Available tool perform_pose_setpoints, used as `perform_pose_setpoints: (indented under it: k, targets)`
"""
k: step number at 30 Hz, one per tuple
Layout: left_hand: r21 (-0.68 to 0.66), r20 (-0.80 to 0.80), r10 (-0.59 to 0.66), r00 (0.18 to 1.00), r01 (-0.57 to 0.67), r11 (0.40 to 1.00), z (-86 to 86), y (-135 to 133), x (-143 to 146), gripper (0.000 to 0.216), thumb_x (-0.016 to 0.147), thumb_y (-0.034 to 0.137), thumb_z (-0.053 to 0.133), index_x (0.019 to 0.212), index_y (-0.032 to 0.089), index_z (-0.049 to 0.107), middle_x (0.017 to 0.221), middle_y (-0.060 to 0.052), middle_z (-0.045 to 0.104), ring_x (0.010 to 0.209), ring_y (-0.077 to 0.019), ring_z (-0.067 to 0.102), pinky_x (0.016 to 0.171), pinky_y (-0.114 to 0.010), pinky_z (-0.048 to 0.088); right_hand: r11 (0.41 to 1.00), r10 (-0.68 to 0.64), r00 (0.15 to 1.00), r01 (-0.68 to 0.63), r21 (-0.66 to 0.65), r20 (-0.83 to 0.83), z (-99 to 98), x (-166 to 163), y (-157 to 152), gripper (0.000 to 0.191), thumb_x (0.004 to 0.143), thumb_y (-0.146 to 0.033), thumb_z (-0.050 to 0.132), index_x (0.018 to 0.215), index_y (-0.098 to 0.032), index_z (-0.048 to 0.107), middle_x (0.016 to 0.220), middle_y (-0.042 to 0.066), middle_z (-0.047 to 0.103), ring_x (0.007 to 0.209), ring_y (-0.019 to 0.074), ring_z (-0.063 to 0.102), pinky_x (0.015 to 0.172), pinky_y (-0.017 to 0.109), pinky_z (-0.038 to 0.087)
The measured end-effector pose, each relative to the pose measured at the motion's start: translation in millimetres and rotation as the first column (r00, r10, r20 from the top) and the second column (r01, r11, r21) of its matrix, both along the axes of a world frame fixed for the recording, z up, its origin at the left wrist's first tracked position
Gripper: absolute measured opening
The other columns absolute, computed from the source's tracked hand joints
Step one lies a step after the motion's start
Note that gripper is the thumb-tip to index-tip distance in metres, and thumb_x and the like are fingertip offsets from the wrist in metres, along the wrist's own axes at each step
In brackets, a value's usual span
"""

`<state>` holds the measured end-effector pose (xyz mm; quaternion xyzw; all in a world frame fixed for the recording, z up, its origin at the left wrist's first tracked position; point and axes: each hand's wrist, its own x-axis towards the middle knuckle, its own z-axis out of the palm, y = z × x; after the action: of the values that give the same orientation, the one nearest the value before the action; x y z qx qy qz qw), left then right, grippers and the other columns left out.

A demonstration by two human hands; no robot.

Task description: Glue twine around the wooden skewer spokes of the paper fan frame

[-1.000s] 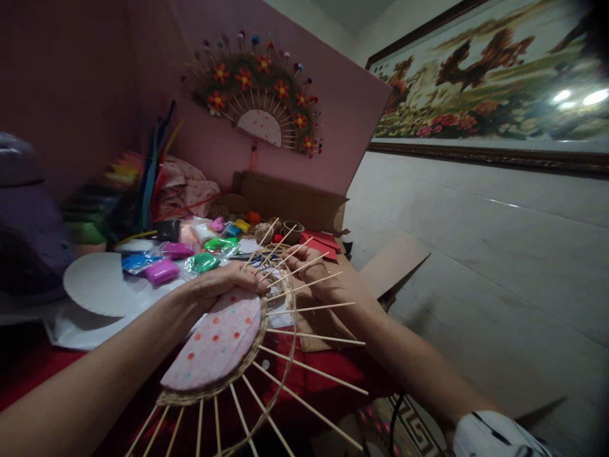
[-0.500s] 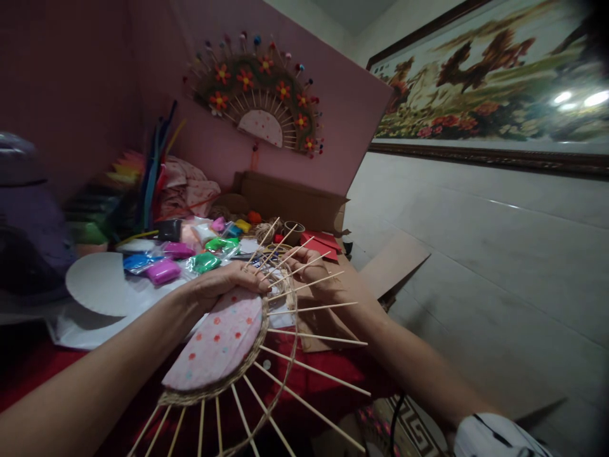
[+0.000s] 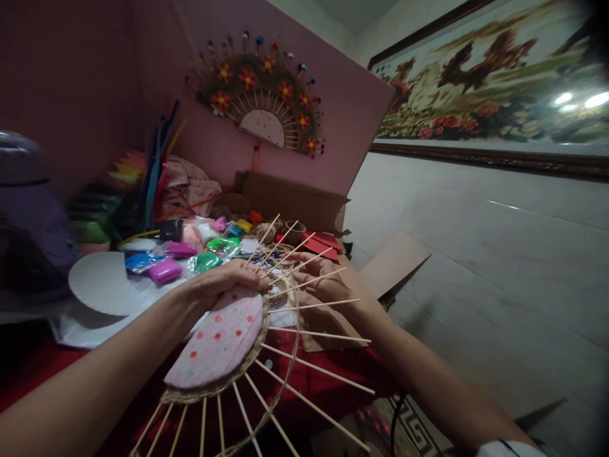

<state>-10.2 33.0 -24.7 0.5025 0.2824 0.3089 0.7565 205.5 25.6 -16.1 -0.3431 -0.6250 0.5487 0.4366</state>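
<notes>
A half-round fan frame, covered in white cloth with red and blue flowers point(image 3: 216, 339), tilts in front of me. Thin wooden sticks point(image 3: 323, 335) radiate from its curved edge. Brown twine point(image 3: 254, 367) is woven along that edge, and a looser strand point(image 3: 295, 346) arcs across the sticks farther out. My left hand point(image 3: 240, 276) is closed on the upper end of the frame, thumb at the base of the sticks. Behind the upper sticks is my right hand point(image 3: 320, 278), its fingers stretched apart beside a loose bundle of twine point(image 3: 288, 289); the sticks partly cover the fingertips.
Bags of coloured clay point(image 3: 164, 270) and a white cut paper disc point(image 3: 98, 284) lie on the table, left. Behind are a twine ball point(image 3: 269, 231), a cardboard tube point(image 3: 295, 233) and red paper point(image 3: 320, 246). A finished fan point(image 3: 261, 127) hangs on the pink board.
My right hand has shifted slightly right and down, and its fingers have spread from a closer curl. My left hand keeps its hold, and the fan frame has barely moved.
</notes>
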Motion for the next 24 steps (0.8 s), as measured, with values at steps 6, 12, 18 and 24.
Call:
perform_pose_setpoints:
  k: [6, 12, 18, 24]
  targets:
    - [-0.004, -0.020, 0.004, 1.000, -0.004, 1.000, -4.2, 3.1, -0.5, 0.005, 0.063, 0.014, 0.073, 0.061, 0.013, 0.068, 0.056, -0.003, 0.064, 0.048, -0.0095, 0.054, 0.048, -0.021, 0.041, 0.998, -0.004, 0.999, 0.006, -0.057, 0.036, -2.5, 5.3, -3.8, 0.028, 0.069, -0.028, 0.073, 0.094, -0.021, 0.066, 0.084, 0.002, 0.064, 0.063, 0.0110, 0.056, 0.052, 0.022, 0.043]
    - [-0.024, -0.063, 0.035, 0.997, -0.036, 0.999, -3.4, 2.5, -0.6, 0.012, 0.060, 0.016, 0.075, 0.054, 0.015, 0.065, 0.048, 0.001, 0.060, 0.041, -0.0075, 0.050, 0.041, -0.019, 0.036, 0.860, -0.501, 0.793, 0.410, 0.304, 0.346, -7.4, 37.9, 11.3, 0.030, 0.077, -0.050, 0.056, 0.075, -0.020, 0.058, 0.058, -0.003, 0.052, 0.045, 0.0103, 0.045, 0.043, 0.025, 0.037]
    - [-0.003, -0.110, 0.049, 0.993, -0.050, 0.999, -4.0, 5.2, -1.3, 0.008, 0.062, 0.017, 0.074, 0.057, 0.014, 0.068, 0.049, -0.001, 0.062, 0.041, -0.0071, 0.051, 0.040, -0.018, 0.037, 0.865, -0.498, 0.646, 0.327, 0.380, 0.579, -8.9, 101.2, 1.0, 0.025, 0.067, -0.044, 0.067, 0.071, -0.020, 0.069, 0.071, 0.005, 0.066, 0.065, 0.0188, 0.058, 0.060, 0.030, 0.042]
    - [0.006, -0.123, 0.050, 0.991, -0.050, 0.999, -8.0, 8.6, -1.1, 0.010, 0.064, 0.018, 0.074, 0.057, 0.015, 0.067, 0.049, 0.000, 0.060, 0.041, -0.0073, 0.050, 0.040, -0.018, 0.037, 0.926, -0.377, 0.367, 0.125, 0.357, 0.850, -29.9, 116.7, -12.5, 0.050, 0.068, -0.037, 0.068, 0.114, -0.017, 0.061, 0.109, 0.012, 0.066, 0.097, 0.0291, 0.060, 0.082, 0.039, 0.043]
